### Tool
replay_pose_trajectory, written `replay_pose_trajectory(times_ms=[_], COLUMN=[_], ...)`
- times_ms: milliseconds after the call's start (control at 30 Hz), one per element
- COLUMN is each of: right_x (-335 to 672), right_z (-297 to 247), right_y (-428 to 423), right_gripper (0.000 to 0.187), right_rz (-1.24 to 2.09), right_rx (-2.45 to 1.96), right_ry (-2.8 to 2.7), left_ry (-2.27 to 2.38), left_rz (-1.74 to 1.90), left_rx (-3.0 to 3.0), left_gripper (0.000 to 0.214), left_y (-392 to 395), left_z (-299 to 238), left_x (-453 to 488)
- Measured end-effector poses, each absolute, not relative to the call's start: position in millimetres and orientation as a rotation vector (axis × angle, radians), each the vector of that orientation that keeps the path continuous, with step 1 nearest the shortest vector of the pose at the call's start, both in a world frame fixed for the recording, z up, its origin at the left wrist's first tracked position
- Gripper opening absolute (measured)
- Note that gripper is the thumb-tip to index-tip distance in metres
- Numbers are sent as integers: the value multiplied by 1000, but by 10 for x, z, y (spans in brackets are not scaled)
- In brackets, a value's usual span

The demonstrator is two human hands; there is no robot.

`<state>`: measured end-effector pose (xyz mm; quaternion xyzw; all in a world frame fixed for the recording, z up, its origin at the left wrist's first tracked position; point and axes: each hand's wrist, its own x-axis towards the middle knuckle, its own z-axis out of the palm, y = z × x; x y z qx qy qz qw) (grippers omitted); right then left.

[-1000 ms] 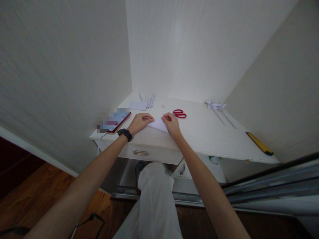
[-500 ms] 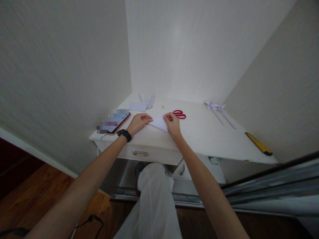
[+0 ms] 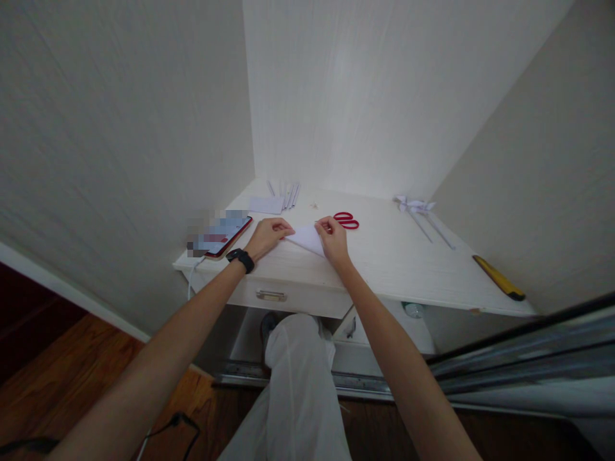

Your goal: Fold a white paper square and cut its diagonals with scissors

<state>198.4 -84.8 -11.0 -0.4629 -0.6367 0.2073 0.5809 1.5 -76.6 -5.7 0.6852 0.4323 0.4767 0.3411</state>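
A white folded sheet of paper (image 3: 305,238) lies on the white desk (image 3: 384,256) between my two hands. My left hand (image 3: 268,235), with a black watch on the wrist, pinches the sheet's left corner with curled fingers. My right hand (image 3: 331,238) pinches the sheet's upper right edge, fingers closed on it. The red-handled scissors (image 3: 346,220) lie just beyond my right hand, not touched.
A phone (image 3: 225,235) on a white cable lies at the desk's left edge. Paper pieces (image 3: 266,204) and thin paper rolls (image 3: 289,193) lie at the back left. Paper pinwheels (image 3: 419,210) lie at the back right, a yellow utility knife (image 3: 498,277) near the right wall. A drawer (image 3: 271,295) sits under the desk.
Both hands have shifted slightly on the folded paper, lifting its top edge a little. Nothing else has moved.
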Motion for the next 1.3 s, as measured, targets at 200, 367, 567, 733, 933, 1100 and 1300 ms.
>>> replay_pose_trajectory(times_ms=[200, 367, 567, 733, 933, 1100, 1300], right_x=[1989, 1983, 1991, 1993, 1997, 2003, 2009], right_z=[-119, -132, -149, -161, -158, -158, -174], right_y=[-828, -829, -811, -791, -800, -805, -793], right_gripper=[12, 13, 15, 17, 16, 18, 17], right_rz=[482, 488, 535, 572, 586, 588, 607], right_rx=[-1084, -1063, -1032, -1030, -1077, -1071, -1038], right_ry=[-1487, -1490, -1502, -1520, -1545, -1550, -1540], left_ry=[1118, 1132, 1163, 1163, 1152, 1141, 1141], left_rz=[1238, 1236, 1252, 1276, 1313, 1316, 1309], left_rx=[1763, 1783, 1831, 1807, 1773, 1771, 1745], left_gripper=[15, 15, 14, 14, 16, 17, 18], left_y=[-798, -801, -830, -833, -796, -796, -776], left_z=[-20, -17, 18, 27, -6, -1, -17], left_x=[32, 30, 25, 28, 17, 15, 15])
